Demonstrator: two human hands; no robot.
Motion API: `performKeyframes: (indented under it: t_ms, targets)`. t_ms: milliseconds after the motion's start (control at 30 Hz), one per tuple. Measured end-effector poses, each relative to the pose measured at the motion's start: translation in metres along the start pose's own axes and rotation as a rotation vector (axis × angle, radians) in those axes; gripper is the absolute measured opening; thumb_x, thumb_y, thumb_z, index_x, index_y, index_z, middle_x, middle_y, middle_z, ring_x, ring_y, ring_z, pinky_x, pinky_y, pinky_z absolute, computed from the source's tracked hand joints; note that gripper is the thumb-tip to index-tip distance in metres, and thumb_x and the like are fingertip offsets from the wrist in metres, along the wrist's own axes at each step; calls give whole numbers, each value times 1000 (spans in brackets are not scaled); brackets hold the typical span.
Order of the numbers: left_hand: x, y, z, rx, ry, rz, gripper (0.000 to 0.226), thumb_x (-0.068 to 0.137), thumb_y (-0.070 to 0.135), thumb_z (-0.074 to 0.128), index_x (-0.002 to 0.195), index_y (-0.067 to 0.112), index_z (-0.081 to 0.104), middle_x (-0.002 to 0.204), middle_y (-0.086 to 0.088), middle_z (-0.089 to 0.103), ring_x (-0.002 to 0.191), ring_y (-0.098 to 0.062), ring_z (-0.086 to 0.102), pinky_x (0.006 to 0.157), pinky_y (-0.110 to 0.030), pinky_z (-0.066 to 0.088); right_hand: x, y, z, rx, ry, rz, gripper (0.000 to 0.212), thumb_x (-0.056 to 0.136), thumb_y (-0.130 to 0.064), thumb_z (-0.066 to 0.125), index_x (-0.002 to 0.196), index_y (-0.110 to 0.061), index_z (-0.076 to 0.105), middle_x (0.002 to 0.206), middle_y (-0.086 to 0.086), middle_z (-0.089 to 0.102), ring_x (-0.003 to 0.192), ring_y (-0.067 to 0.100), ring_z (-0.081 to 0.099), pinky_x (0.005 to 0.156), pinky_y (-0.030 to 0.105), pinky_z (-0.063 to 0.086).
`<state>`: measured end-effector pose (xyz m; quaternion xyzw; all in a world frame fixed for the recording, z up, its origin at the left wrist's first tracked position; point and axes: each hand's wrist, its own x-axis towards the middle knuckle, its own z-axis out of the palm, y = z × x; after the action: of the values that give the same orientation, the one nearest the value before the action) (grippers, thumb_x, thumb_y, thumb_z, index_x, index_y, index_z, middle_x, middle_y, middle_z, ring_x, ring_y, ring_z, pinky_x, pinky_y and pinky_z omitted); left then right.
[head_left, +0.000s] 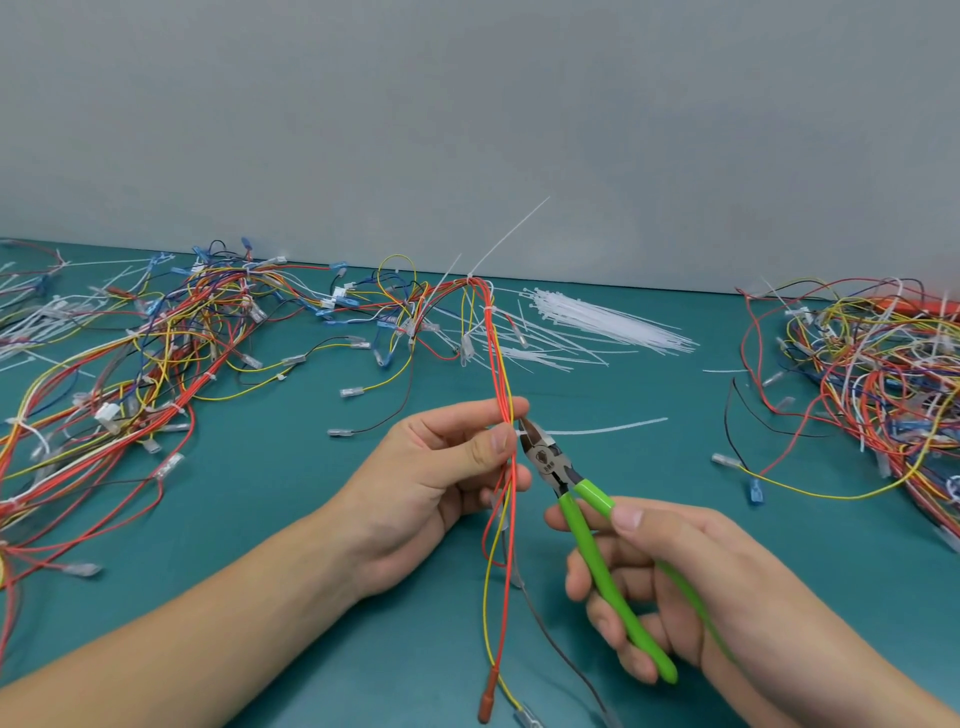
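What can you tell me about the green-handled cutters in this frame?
The cutters are diagonal side cutters with a dark metal head, a stamped mark near the pivot and two glossy green, plastic-looking handle sleeves. The right hand grips both handles. The tool is held above the teal table, slanting up and left, its nose at the red and yellow wire bundle beside the thumb of the left hand. Whether the blades bite anything cannot be told.

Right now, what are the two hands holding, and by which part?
The left hand pinches the red and yellow wire bundle partway along its length. The right hand grips the cutters by their green handles.
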<state>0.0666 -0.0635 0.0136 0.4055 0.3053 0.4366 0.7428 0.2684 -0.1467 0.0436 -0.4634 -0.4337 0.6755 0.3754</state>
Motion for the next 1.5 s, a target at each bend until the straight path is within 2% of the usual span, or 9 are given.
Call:
performKeyframes:
  t_ms: [233,567,1000,1133,1267,1333,1400,1433,1500]
  targets:
    - [0,0,0,-3,-9,5,31,74,18,77,105,19,82,69,-3,68,65,-15,71,54,-19,49,-1,-1,-1,9,-17,4,53,74,-49,68,110,-12,77,89,21,69,63,28,56,47,31,45]
    - [0,0,0,10,-6,18,28,75,17,76,102,20,83,71,0,68,64,-15,71,54,-19,49,-2,0,1,20,-18,5,40,85,-39,62,108,-11,78,88,22,69,62,29,57,45,31,44]
    - [0,0,0,-7,-9,14,28,77,13,74,103,19,83,77,-1,70,65,-16,71,54,-20,49,-1,2,2,65,-30,37,43,87,-42,58,110,-10,76,82,19,62,57,26,51,44,29,40]
    - [0,1,0,-18,20,5,32,72,17,78,104,19,83,71,-3,68,64,-16,71,54,-20,49,-3,3,3,48,27,92,42,83,-47,58,105,-16,77,74,12,55,49,20,42,42,22,32]
    - [-3,3,1,33,-7,-10,31,74,15,81,105,19,82,69,-2,66,65,-18,72,56,-21,51,-2,-1,-4,65,191,-36,51,69,-52,74,106,-17,76,75,7,50,53,16,38,42,25,30]
    - [-4,4,3,124,-46,-26,25,81,14,82,105,19,82,69,-4,66,67,-21,74,57,-23,52,-2,-2,-10,129,252,-103,55,67,-46,81,110,-12,73,78,7,49,56,17,42,43,29,36]
    - [-7,6,5,191,-103,-66,20,83,20,78,103,19,81,69,-2,62,67,-25,74,57,-25,52,-2,-1,-13,141,272,-173,44,73,-19,83,114,-9,70,81,9,54,62,20,51,49,32,43]
    - [-8,7,6,201,-143,-100,19,83,22,78,101,20,80,69,-2,61,66,-26,74,56,-25,52,-2,0,-13,116,284,-202,46,69,-16,83,113,-11,71,85,10,62,66,21,56,53,34,45]
    - [-11,9,10,211,-246,-188,19,81,26,79,99,19,77,70,-3,60,62,-26,73,52,-24,50,0,3,-10,61,291,-237,37,73,-22,80,109,-22,74,104,9,76,79,23,66,62,38,47]
